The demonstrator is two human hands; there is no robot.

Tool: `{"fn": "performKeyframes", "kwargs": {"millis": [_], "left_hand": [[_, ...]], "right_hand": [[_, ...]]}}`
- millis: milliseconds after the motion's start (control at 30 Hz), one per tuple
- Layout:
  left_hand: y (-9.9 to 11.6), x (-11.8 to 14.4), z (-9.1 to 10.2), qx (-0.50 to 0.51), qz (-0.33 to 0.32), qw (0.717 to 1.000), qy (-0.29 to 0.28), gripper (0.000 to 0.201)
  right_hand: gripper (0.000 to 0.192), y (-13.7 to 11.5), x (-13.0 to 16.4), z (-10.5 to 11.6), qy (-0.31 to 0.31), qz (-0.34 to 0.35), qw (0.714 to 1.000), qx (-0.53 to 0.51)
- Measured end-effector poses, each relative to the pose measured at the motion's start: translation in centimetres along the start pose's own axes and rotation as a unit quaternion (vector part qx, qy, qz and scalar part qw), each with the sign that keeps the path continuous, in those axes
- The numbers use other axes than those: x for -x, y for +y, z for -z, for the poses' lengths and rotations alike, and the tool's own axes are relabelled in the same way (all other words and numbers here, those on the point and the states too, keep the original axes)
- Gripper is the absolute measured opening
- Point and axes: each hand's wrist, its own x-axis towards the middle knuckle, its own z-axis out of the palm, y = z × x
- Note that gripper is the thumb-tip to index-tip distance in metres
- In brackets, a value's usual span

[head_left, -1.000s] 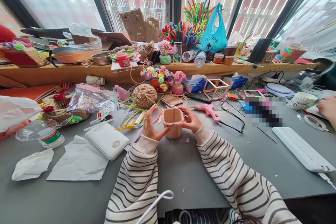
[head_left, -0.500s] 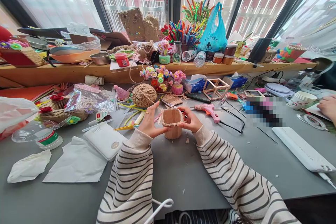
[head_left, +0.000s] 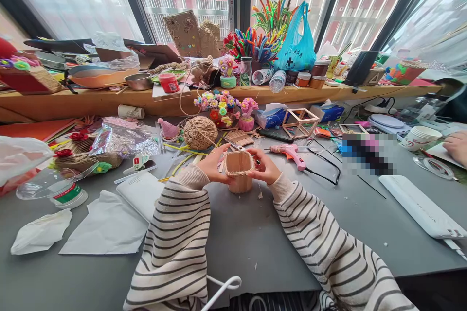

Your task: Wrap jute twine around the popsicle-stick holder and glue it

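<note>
Left hand [head_left: 212, 164] and right hand [head_left: 265, 167] hold the pot [head_left: 241, 186] between them — twine [head_left: 238, 173] already rings its rim; below both hands, bare wood shows.

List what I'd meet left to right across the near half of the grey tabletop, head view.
Crumpled white tissue → flat white paper sheet → left hand → small tan wooden-slat cup with twine rim → right hand → pink plastic glue gun → long white plastic device with cable.
</note>
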Motion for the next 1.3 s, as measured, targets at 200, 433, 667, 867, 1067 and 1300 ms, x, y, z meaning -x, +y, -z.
{"fn": "performKeyframes", "kwargs": {"millis": [200,433,667,867,1067,1300], "left_hand": [[0.8,1.6,1.7,-0.192,0.09,0.976,0.048,0.098],[5.7,3.9,0.9,-0.21,-0.099,0.966,0.112,0.032],[7.3,2.1,-0.8,-0.223,-0.03,0.974,-0.001,0.015],[6.8,2.0,0.0,-0.215,-0.035,0.976,-0.005,0.014],[5.7,1.9,1.4,-0.165,-0.053,0.985,-0.016,0.01],[4.5,2.1,2.3,-0.096,-0.067,0.993,-0.029,0.014]], "right_hand": [[0.069,-0.2,0.1,-0.1,0.007,-0.005,1.0,0.001],[0.068,-0.5,0.2,-0.5,0.02,-0.017,1.0,0.011],[0.066,-1.3,0.3,-0.8,0.04,-0.011,0.999,0.029],[0.069,-1.3,0.1,-0.8,0.043,-0.003,0.999,0.03],[0.071,-1.5,0.0,0.0,0.043,0.013,0.999,0.023],[0.043,-2.3,0.2,0.7,0.033,0.049,0.997,0.043]]}}
